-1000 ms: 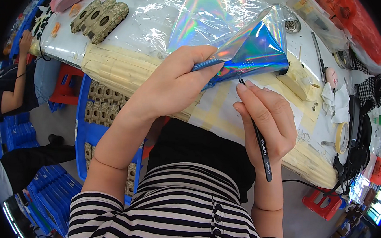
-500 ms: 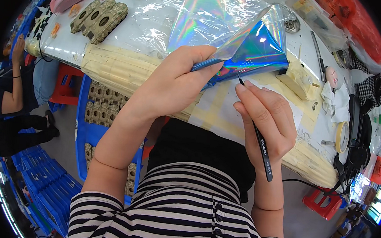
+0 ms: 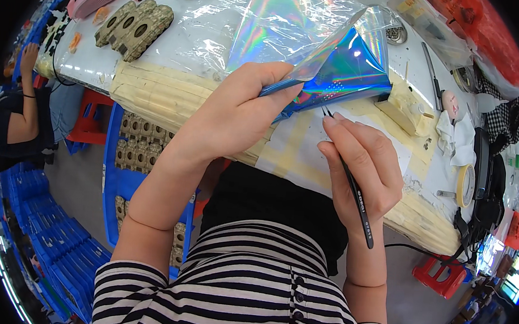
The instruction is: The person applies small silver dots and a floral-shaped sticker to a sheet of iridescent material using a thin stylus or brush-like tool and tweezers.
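My left hand (image 3: 245,110) is closed on the folded edge of a shiny blue holographic sheet (image 3: 353,69), pinching it between thumb and fingers above the table. A patch of small pale dots shows on the sheet's blue face. In my right hand (image 3: 367,163) is a pair of black tweezers (image 3: 355,193), held like a pen. Their two thin tips stand slightly apart, just below the dots, and I see nothing between them. A white paper (image 3: 301,162) lies on the table under the tweezers.
Clear plastic film (image 3: 201,43) covers the table behind my left hand. Camouflage-patterned parts (image 3: 139,27) lie at the far left. A tan block (image 3: 407,109), a knife (image 3: 432,75) and a tape roll (image 3: 466,185) are on the right. Below the table's left edge stands a blue tray (image 3: 127,183) with more parts.
The tweezer tips have drawn back a little from the dotted patch and now show a gap between them. My left hand has hardly moved. A person at the far left has shifted.
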Available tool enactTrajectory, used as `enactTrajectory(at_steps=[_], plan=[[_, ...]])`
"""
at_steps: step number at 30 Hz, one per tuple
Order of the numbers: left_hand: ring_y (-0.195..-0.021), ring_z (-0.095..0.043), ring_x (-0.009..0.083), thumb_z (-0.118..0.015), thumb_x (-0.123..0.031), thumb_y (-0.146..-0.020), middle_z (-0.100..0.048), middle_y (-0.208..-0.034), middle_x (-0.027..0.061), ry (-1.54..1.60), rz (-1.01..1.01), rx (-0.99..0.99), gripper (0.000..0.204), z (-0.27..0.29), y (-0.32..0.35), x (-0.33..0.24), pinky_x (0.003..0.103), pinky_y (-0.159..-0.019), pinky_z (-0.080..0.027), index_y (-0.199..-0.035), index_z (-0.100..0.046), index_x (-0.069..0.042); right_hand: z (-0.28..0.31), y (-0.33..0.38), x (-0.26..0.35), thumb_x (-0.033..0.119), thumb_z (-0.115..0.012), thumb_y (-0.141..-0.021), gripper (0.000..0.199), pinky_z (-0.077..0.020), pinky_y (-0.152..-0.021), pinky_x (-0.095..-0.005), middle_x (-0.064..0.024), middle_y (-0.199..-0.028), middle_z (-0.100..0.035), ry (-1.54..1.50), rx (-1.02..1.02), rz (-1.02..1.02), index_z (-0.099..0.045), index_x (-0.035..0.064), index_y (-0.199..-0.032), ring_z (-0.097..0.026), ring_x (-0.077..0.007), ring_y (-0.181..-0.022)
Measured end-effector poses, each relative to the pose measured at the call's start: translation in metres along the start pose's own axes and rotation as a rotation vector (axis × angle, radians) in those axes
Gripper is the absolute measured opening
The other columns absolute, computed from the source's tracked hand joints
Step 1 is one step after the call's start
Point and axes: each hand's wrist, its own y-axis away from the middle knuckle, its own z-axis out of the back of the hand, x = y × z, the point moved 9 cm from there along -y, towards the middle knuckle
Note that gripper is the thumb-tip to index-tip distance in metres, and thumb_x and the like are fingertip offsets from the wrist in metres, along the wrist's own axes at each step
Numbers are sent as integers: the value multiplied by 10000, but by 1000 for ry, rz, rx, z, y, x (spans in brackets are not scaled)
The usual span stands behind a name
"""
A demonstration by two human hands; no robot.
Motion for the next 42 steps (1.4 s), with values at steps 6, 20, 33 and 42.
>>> enactTrajectory(at_steps=[6,20,33,42], plan=[[-1029,-562,101,-659,-147,-949,-632,-1100,54,-29,26,-22,327,1,1,-1,247,-904,-451,-1208,-593,40,-2,-1,2,41,-794,-720,302,-534,-736,-340,-129,-949,-702,12,-3,23,-739,16,-1016,-659,-261,-819],[-1068,-561,122,-675,-167,-941,-607,-1146,77,-89,5,-22,342,1,2,-4,260,-932,-445,-1205,-602,37,-2,-2,2,51,-794,-723,285,-535,-743,-349,-124,-955,-706,30,0,34,-744,18,-1001,-658,-258,-819],[-1047,-561,102,-671,-154,-944,-629,-1109,53,-52,53,-65,311,3,2,1,251,-916,-446,-1196,-610,18,2,1,1,89,-792,-754,240,-547,-724,-347,-107,-889,-704,41,-33,20,-738,32,-981,-662,-253,-781],[-1030,-590,102,-658,-114,-946,-649,-1106,68,22,-5,-1,292,1,-3,5,254,-900,-475,-1199,-603,22,1,1,2,114,-815,-722,275,-556,-703,-347,-86,-871,-696,44,-66,49,-729,48,-975,-657,-244,-755]])
